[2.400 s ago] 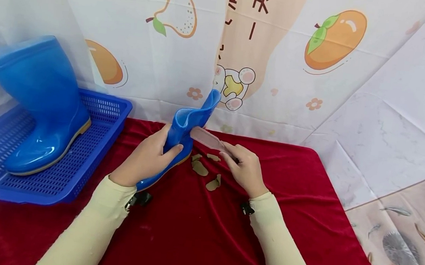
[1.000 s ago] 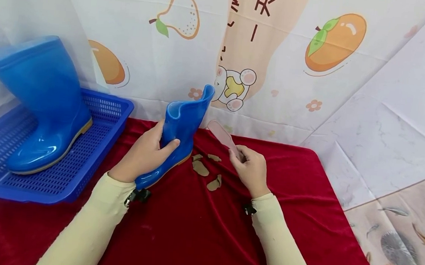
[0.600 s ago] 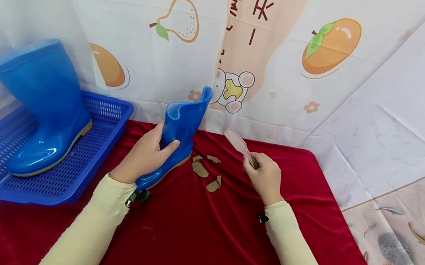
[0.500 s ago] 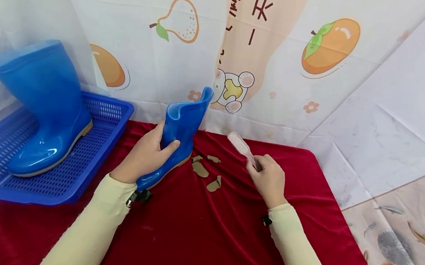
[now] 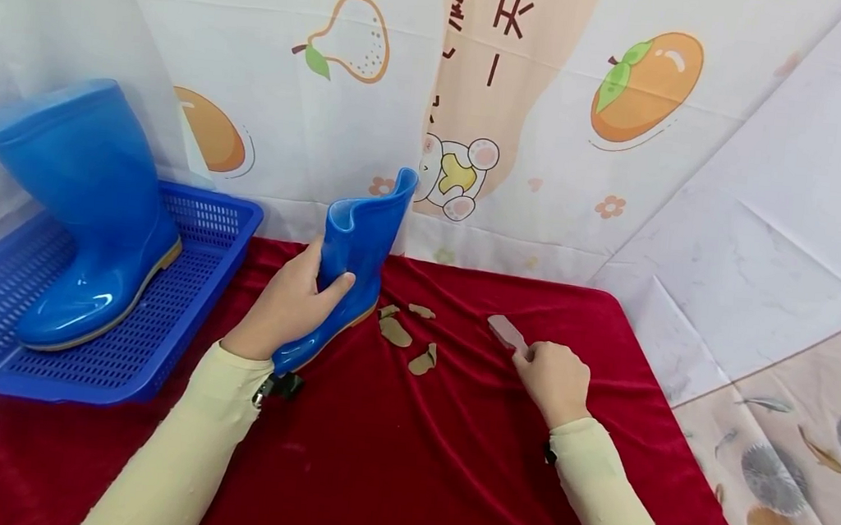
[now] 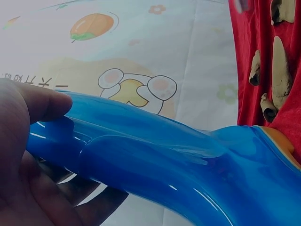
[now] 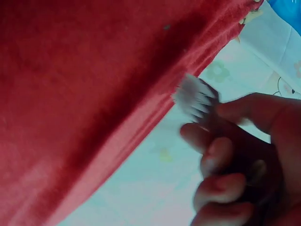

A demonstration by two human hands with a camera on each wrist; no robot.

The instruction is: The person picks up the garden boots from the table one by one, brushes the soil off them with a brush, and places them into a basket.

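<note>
My left hand [image 5: 291,302] grips the shaft of a small-looking blue rubber boot [image 5: 358,249], thumb on the near side. The boot stands on the red cloth, its top rim pinched inward; in the left wrist view its shaft [image 6: 141,150] is squeezed between thumb and fingers. My right hand [image 5: 554,380] grips a pale pinkish brush [image 5: 507,332] by its handle, over the cloth to the right, apart from the boot. White bristles [image 7: 190,96] show in the right wrist view. Several brown clay-like pieces [image 5: 395,332] lie on the cloth beside the boot's heel.
A second blue rubber boot [image 5: 97,221] stands in a blue plastic basket [image 5: 121,391] at the left. The red cloth [image 5: 389,474] covers the table, with folds at the right. Behind hangs a white printed curtain [image 5: 549,141].
My right hand has drawn the brush away from the boot, rightward and down toward the cloth. The left hand still grips the boot, which has shifted slightly left since the earliest frame.
</note>
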